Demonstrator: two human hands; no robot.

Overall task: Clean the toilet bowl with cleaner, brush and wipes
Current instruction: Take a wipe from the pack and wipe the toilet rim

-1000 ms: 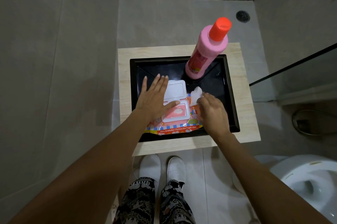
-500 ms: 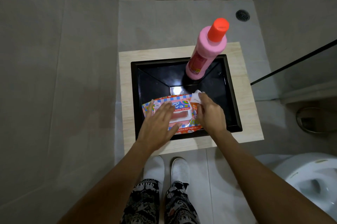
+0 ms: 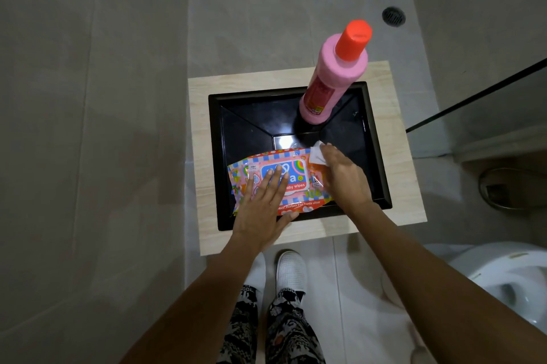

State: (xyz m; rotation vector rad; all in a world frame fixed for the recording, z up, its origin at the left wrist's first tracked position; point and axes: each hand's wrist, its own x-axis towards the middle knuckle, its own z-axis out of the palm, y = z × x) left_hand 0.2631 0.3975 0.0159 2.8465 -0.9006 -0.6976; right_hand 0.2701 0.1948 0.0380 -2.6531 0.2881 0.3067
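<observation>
- Fingers (image 3: 268, 183) of the left hand (image 3: 262, 209) were laid straight and flat on the colourful plastic pack of baby wipes (image 3: 278, 183), its lid closed.
- A white wipe (image 3: 317, 153) was pinched in the curled fingers of the right hand (image 3: 343, 177), at the pack's 2 o'clock corner.
- The pack was seen in the black square tray (image 3: 379, 156) on the pale wooden stand (image 3: 201, 156).
- A pink cleaner bottle with an orange cap (image 3: 334, 76) was stood upright at the tray's 1 o'clock.
- The white toilet bowl (image 3: 515, 278) was seen at 4 o'clock.
</observation>
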